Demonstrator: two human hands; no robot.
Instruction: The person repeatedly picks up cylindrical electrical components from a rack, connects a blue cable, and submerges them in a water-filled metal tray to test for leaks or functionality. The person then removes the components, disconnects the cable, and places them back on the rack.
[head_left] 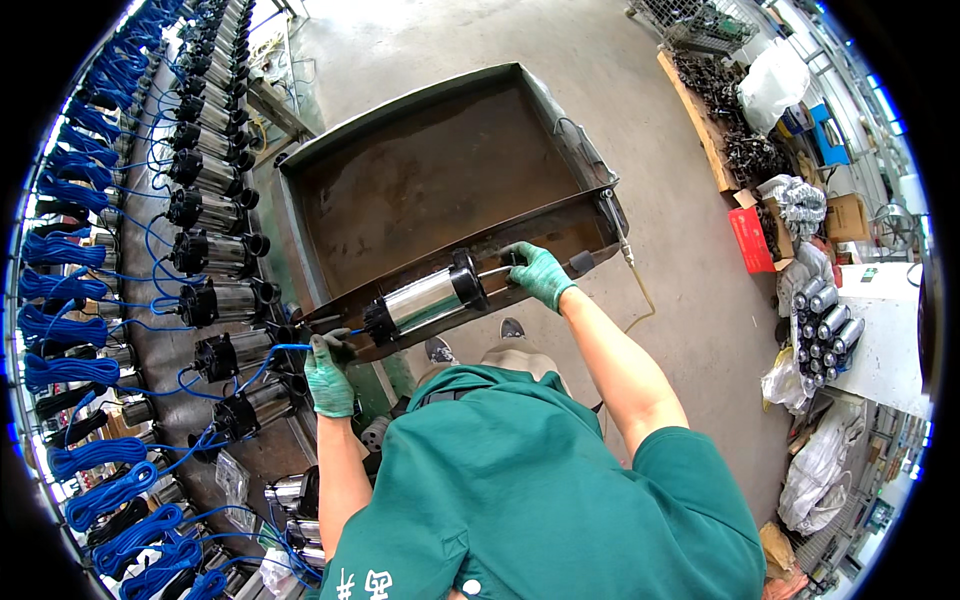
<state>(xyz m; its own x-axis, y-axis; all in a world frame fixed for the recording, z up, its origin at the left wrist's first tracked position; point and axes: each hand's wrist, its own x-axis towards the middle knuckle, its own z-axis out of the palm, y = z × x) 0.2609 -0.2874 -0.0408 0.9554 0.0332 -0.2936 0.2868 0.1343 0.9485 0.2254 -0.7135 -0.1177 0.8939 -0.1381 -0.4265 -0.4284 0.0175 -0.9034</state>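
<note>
A submersible pump (420, 303), a shiny steel cylinder with black ends, lies on its side along the near ledge of a dark metal tank (395, 115). My gloved right hand (542, 274) is closed on a thin metal rod (494, 271) that reaches to the pump's black right end. A black piece (581, 262) shows just beyond that hand. To the left of the pump, my gloved left hand (328, 378) is closed on a blue cable (291, 347), which runs left toward the bench. Another bit of blue cable shows at the pump's left end.
A long bench on the left carries rows of similar pumps (212, 255) with bundled blue cables (62, 329). A thin hose (640, 287) hangs at the tank's right corner onto the floor. Far right stand a red box (750, 240), metal cylinders (826, 326) and a white table (885, 340).
</note>
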